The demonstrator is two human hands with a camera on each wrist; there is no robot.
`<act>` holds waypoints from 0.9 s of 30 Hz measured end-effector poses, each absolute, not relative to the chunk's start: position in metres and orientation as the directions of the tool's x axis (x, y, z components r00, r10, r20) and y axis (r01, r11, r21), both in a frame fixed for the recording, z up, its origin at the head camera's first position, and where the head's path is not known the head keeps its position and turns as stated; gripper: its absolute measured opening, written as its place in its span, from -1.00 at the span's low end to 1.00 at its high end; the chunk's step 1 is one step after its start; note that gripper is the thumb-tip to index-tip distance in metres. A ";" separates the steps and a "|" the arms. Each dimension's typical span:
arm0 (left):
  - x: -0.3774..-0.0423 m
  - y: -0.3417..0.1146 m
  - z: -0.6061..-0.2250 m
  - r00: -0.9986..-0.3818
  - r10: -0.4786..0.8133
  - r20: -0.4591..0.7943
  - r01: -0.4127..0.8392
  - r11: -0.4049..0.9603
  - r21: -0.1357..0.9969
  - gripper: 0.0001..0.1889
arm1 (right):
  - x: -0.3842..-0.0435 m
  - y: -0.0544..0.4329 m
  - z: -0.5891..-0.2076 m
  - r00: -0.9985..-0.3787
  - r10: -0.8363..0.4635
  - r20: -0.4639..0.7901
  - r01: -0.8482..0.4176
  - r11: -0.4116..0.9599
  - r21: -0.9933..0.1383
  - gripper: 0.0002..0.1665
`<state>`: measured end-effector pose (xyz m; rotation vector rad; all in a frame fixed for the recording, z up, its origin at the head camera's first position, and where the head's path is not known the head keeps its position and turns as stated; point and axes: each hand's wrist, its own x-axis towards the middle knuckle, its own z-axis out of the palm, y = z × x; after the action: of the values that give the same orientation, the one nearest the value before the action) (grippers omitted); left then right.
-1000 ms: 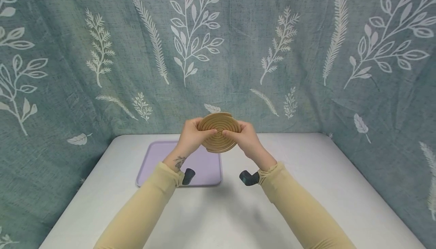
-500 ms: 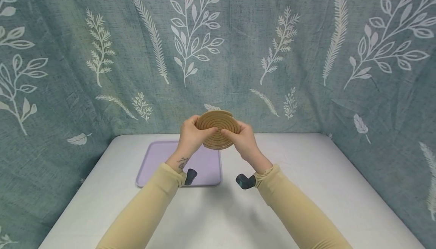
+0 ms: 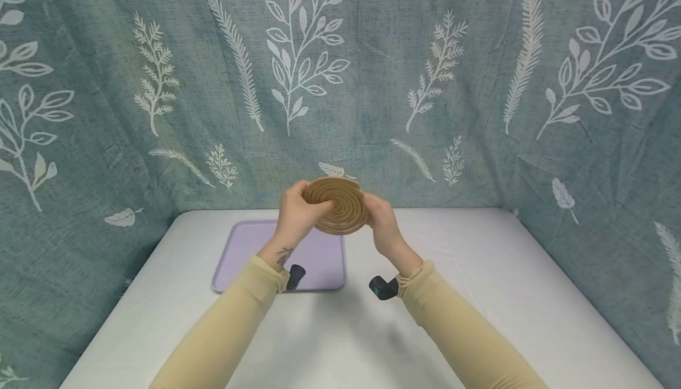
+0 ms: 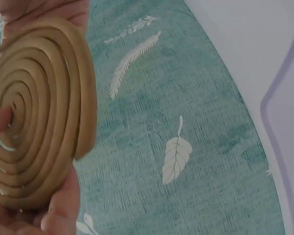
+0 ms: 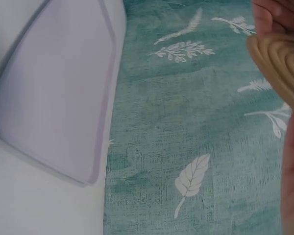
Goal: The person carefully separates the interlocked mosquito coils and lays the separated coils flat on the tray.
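A flat, round tan coil (image 3: 348,217), wound in a tight spiral like thick cord, is held up above the table in the head view. My left hand (image 3: 298,214) grips its left side, thumb across the front face near the centre and fingers hidden behind. At the right edge, my right hand (image 3: 384,220) holds the coil, its fingers partly hidden. The left wrist view shows the coil (image 4: 63,98) close up, with the outer strip's loose end on its rim. Only part of the coil (image 5: 279,63) enters the right wrist view.
A lilac tray (image 3: 226,271) lies on the white table (image 3: 452,318), left of centre and below the left forearm. Behind and at both sides hangs a green-blue curtain (image 3: 372,81) with white leaf patterns. Each wrist wears a small black camera (image 3: 384,288).
The right thumb has slid off the coil's face to its right edge. The coil has shifted slightly left and turned a little. The left thumb stays near the centre.
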<state>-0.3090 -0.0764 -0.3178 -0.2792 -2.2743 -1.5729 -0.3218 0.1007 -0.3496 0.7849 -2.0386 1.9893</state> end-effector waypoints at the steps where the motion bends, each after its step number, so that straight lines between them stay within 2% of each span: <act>1: -0.310 -0.078 -0.318 -0.913 -0.027 0.407 0.371 0.355 0.858 -0.65 | -0.323 0.103 -0.349 -0.849 -0.254 0.464 -0.462 -0.069 -0.884 -0.47; 3: -0.311 -0.081 -0.318 -0.911 0.007 0.413 0.392 0.332 0.858 -0.64 | -0.325 0.107 -0.348 -0.860 -0.292 0.418 -0.406 -0.101 -0.908 -0.39; 5: -0.311 -0.083 -0.317 -0.911 0.039 0.410 0.400 0.318 0.859 -0.63 | -0.327 0.109 -0.345 -0.866 -0.335 0.372 -0.348 -0.131 -0.928 -0.41; 10: -0.311 -0.087 -0.315 -0.910 0.104 0.402 0.414 0.305 0.857 -0.61 | -0.327 0.109 -0.336 -0.871 -0.389 0.300 -0.275 -0.122 -0.954 -0.57; 18: -0.312 -0.088 -0.316 -0.897 0.147 0.417 0.442 0.332 0.833 -0.60 | -0.327 0.109 -0.335 -0.856 -0.432 0.282 -0.260 -0.111 -0.959 -0.86; 22: -0.311 -0.087 -0.317 -0.896 0.164 0.412 0.443 0.322 0.837 -0.57 | -0.328 0.109 -0.336 -0.827 -0.484 0.286 -0.261 -0.119 -0.958 -0.79; 27: -0.311 -0.087 -0.317 -0.902 0.189 0.388 0.429 0.303 0.851 -0.52 | -0.331 0.110 -0.338 -0.790 -0.561 0.248 -0.233 -0.100 -0.967 -0.37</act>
<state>-0.3108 -0.0865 -0.3171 -0.5691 -2.3539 -1.6422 -0.3310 0.1101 -0.3379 1.0251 -2.2499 2.3104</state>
